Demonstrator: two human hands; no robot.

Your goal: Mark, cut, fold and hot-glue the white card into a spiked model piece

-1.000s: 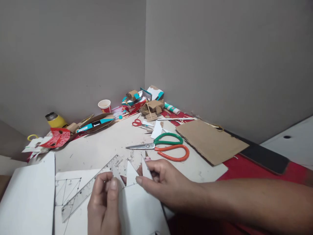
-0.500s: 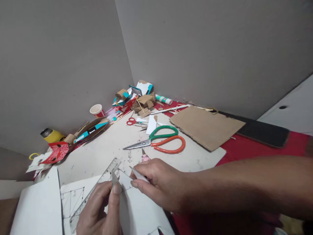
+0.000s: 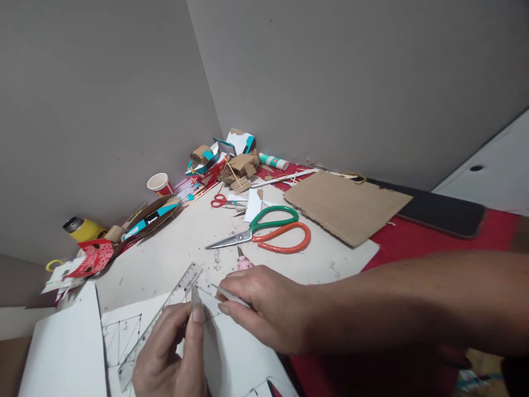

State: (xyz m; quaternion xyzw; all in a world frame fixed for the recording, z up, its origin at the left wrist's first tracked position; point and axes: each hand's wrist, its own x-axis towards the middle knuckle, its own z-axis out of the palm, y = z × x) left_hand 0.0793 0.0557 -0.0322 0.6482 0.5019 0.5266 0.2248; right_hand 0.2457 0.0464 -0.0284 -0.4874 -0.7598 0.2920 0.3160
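Observation:
My left hand (image 3: pixel 177 350) pinches a narrow, pointed pale piece, seemingly paper or card (image 3: pixel 195 299), between thumb and fingers. Close by on the right, my right hand (image 3: pixel 266 309) grips a thin pointed white piece (image 3: pixel 232 296) of similar look. The two tips stand apart over a white sheet with drawn lines (image 3: pixel 124 339). A clear ruler (image 3: pixel 178 292) lies slantwise on that sheet, partly behind my left hand. Beyond my right hand are large scissors with green and orange handles (image 3: pixel 241 239) and a small pink-wrapped item with a dark tip (image 3: pixel 243 263).
Brown cardboard (image 3: pixel 347 207) and a dark flat slab (image 3: pixel 446 212) lie at right. Small red scissors (image 3: pixel 219 200), cardboard scraps (image 3: pixel 239 165) and a glue-like tube (image 3: pixel 273 161) are farther back. A paper cup (image 3: pixel 160 184) and yellow bottle (image 3: pixel 86 229) stand left, near the wall.
The view has shifted slightly. The tip of the piece in my right hand has swung a little left and lower in angle. Both hands keep their hold.

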